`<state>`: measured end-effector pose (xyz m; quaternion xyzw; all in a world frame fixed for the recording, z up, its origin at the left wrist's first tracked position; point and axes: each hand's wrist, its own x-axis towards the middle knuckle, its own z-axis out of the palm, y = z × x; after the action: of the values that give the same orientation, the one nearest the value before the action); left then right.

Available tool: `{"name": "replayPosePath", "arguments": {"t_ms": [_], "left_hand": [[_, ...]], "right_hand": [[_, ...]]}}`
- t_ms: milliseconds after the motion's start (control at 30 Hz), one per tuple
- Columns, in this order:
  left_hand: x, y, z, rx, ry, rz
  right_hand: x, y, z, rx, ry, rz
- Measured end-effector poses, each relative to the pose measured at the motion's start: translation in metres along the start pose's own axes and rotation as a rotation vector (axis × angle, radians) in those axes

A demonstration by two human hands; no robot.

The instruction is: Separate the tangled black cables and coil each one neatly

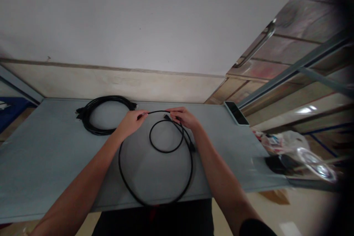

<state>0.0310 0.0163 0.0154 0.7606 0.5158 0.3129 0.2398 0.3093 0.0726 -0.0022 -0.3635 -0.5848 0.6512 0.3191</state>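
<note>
A thin black cable (191, 169) lies in a wide loop on the grey table, with a smaller loop inside it. My left hand (135, 121) pinches the cable at the far side of the wide loop. Further right, my right hand (182, 116) has its fingers closed round the same cable, and a short stretch runs between the two hands. One dark plug (167, 117) shows beside my right fingers; another connector (191, 147) rests below that hand. Behind my left hand sits a coiled bundle of black cables (87, 118) with several plug ends.
The grey table (49, 162) stands against a pale wall (124, 84). A phone (236, 113) lies at its far right corner. Past the right edge are a blurred dark object with a shiny round part (316, 165) and a plastic bag (293, 141). A metal frame runs along the right.
</note>
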Motion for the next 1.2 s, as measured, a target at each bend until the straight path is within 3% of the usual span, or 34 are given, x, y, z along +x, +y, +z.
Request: {"name": "replayPosePath", "arguments": {"t_ms": [100,200,367,500,600,700,867,1000,1200], "left_hand": [[-0.002,0.008,0.011,-0.012,-0.014,0.066],[-0.001,0.009,0.012,0.005,0.031,0.029],[0.003,-0.008,-0.013,0.072,0.182,-0.074],[0.006,-0.016,-0.035,0.103,0.276,-0.147],[0.007,-0.018,-0.041,0.088,0.308,-0.191],[0.006,-0.018,-0.036,0.085,0.280,-0.175],[0.003,-0.012,-0.015,0.058,0.079,-0.096],[0.000,-0.006,-0.001,0.020,0.021,-0.078],[0.000,-0.005,0.013,0.078,-0.004,-0.055]], "right_hand": [[0.002,-0.002,0.011,-0.025,-0.047,-0.001],[0.001,-0.002,0.004,-0.040,-0.013,0.011],[-0.005,0.000,-0.025,0.012,0.149,0.036],[-0.012,-0.001,-0.040,0.105,0.178,-0.021],[-0.016,-0.003,-0.046,0.151,0.215,-0.049],[-0.019,-0.005,-0.049,0.216,0.266,-0.099],[-0.011,-0.001,-0.049,0.279,0.369,-0.132],[0.003,0.009,-0.041,0.115,0.462,-0.140],[0.016,0.019,-0.023,-0.518,0.655,-0.305]]}}
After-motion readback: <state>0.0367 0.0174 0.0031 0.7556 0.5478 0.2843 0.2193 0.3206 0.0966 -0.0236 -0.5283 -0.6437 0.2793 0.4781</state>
